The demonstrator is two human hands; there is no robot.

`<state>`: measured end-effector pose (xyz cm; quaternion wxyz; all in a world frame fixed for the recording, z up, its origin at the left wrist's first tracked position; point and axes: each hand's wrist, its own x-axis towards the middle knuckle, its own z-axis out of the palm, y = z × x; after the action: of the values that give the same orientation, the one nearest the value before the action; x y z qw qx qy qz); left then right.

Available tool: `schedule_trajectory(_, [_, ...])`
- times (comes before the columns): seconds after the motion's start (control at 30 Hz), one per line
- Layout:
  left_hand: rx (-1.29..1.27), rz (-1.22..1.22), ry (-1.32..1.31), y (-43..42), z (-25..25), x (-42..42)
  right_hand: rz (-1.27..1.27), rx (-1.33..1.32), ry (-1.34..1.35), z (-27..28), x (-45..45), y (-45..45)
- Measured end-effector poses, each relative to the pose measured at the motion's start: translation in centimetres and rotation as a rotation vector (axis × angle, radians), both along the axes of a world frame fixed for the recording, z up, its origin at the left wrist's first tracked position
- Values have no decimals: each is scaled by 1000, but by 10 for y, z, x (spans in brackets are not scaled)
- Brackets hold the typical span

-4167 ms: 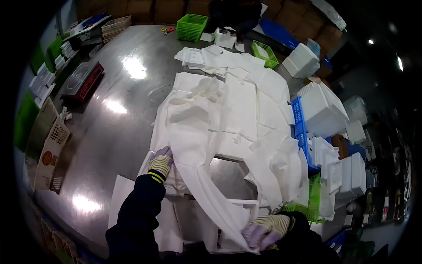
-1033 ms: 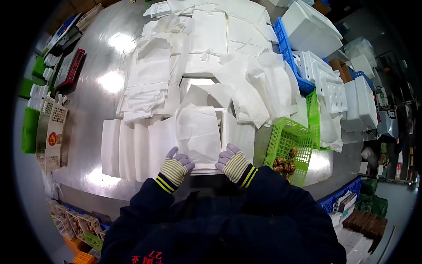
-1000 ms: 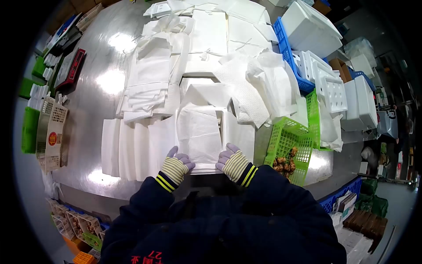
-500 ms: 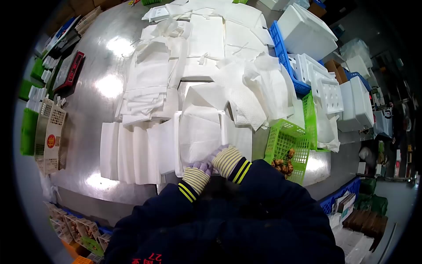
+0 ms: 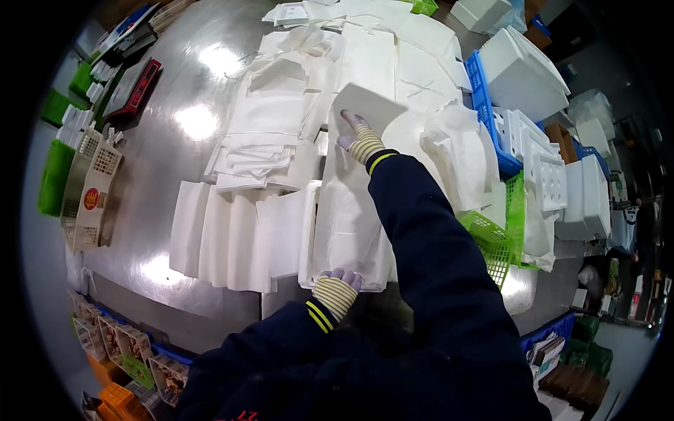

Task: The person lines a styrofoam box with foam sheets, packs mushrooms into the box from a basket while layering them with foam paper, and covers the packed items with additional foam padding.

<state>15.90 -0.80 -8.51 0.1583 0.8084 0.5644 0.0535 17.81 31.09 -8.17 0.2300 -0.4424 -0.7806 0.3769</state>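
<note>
A white foam box (image 5: 307, 235) stands before me, lined with a long white paper sheet (image 5: 345, 210) that runs out over its far end. At the near end, my left hand (image 5: 338, 286), in a thin pale glove with a striped cuff, lies on the sheet by the rim, fingers side by side. My right hand (image 5: 358, 137) reaches to the sheet's raised far part and touches it with fingers apart. What lies under the paper is hidden.
White paper sheets (image 5: 225, 238) overlap left of the box, with paper stacks (image 5: 270, 105) beyond. A blue crate (image 5: 481, 91), white foam boxes (image 5: 523, 74) and green baskets (image 5: 491, 245) stand right. A red scale (image 5: 137, 88) and cream basket (image 5: 88, 189) are left.
My right hand has moved from the near rim to the sheet's far part, which now extends farther out. My left hand stays near the front rim. The view has shifted slightly.
</note>
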Motion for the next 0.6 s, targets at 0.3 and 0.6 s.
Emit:
schedule_trajectory(0.3, [59, -8, -19, -3, -14, 0, 303, 495, -414, 13, 55, -185])
schedule_trajectory(0.6, [221, -12, -81, -4, -14, -9, 293, 273, -405, -18, 60, -189])
